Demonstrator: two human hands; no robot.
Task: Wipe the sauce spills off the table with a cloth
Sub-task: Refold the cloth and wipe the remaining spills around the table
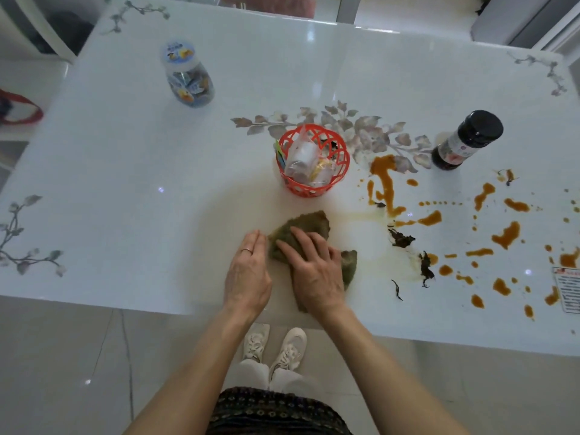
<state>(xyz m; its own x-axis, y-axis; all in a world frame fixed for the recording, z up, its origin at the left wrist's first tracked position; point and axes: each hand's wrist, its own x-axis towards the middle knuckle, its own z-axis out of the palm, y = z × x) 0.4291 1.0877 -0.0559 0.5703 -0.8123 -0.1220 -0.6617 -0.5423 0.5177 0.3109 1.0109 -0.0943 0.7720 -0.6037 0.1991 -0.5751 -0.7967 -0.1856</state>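
Note:
A crumpled olive-green cloth [306,223] lies on the white glossy table [141,158] near its front edge. My right hand [314,268] presses flat on the cloth with fingers spread. Just left of it, my left hand [249,271] rests flat on the table, a ring on one finger, its fingertips at the cloth's left edge. Orange sauce spills [384,180] run in streaks and blobs across the right part of the table, with more blobs [507,235] farther right. Dark leafy scraps [401,240] lie among them.
A red plastic basket [314,186] with packets stands just behind the cloth. A dark sauce bottle [467,139] stands at the right, a snack jar [188,73] at the back left. A printed card [568,288] lies at the right edge.

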